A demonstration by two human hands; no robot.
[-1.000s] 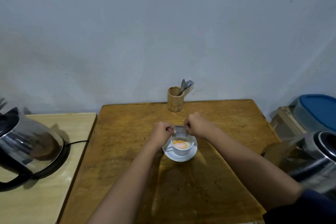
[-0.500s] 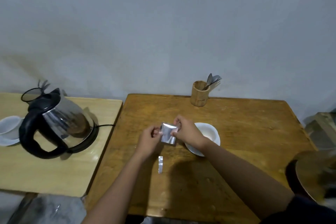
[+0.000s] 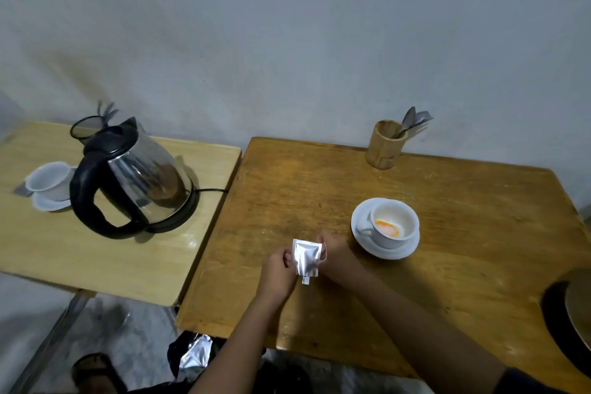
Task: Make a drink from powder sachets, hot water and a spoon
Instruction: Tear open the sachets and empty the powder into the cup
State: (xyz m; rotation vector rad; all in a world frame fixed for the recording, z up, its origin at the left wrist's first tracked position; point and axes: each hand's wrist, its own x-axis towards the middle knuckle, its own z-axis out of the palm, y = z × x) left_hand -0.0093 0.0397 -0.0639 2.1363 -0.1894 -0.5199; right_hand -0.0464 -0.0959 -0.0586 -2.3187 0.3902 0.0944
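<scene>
Dark table [image 3: 447,265]: the work surface; bears the cup, the holder and both hands.
Pale table [image 3: 80,249]: just beside it to the left; carries the kettle and a spare cup [image 3: 51,181] on its saucer.
Kettle [image 3: 134,179]: steel with a black handle, on its base, cord attached. Judged heavy if filled and hot on the metal; the handle is the only sensible place to take it.
Cup [image 3: 395,222]: white, upright on a saucer [image 3: 359,233], orange powder at the bottom. Judged rigid, breakable, smooth; the small handle faces left.
Holder [image 3: 386,144]: wooden, at the far edge, with spoons [image 3: 407,121] standing in it; a spoon lifts by its bowl end, which sticks out.
Right hand [image 3: 335,251]: pinching the sachet's right edge.
Left hand [image 3: 278,269]: pinching the sachet's left edge.
Sachet [image 3: 307,257]: silver foil, held above the dark table, left of the cup, a torn strip dangling below. Judged very light, floppy, slick; best held at the sealed edges.
</scene>
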